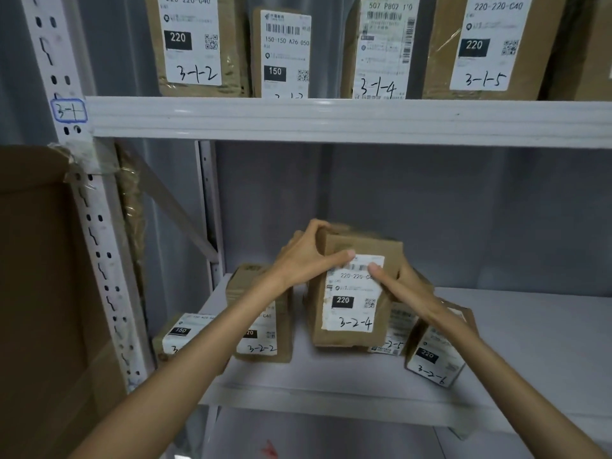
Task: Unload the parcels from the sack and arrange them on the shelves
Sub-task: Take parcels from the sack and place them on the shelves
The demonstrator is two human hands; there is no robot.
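A brown cardboard parcel [351, 306] with a white label marked 3-2-4 stands upright on the middle shelf [530, 329]. My left hand [304, 256] grips its top left corner, thumb on the label. My right hand [407, 286] holds its right side, thumb pressed on the label. To its left stand the parcel marked 3-2-2 [265, 339] and a low parcel marked 150 [178, 332]. On its right sit the parcel marked 3-2-5 [397, 329], partly hidden, and the tilted parcel marked 3-2-6 [433, 359]. The sack is out of view.
The upper shelf beam [331, 119] carries a row of labelled parcels, among them 3-1-2 [195, 44], 3-1-4 [384, 48] and 3-1-5 [486, 44]. A perforated white upright [99, 246] and a large cardboard sheet [39, 293] stand at the left.
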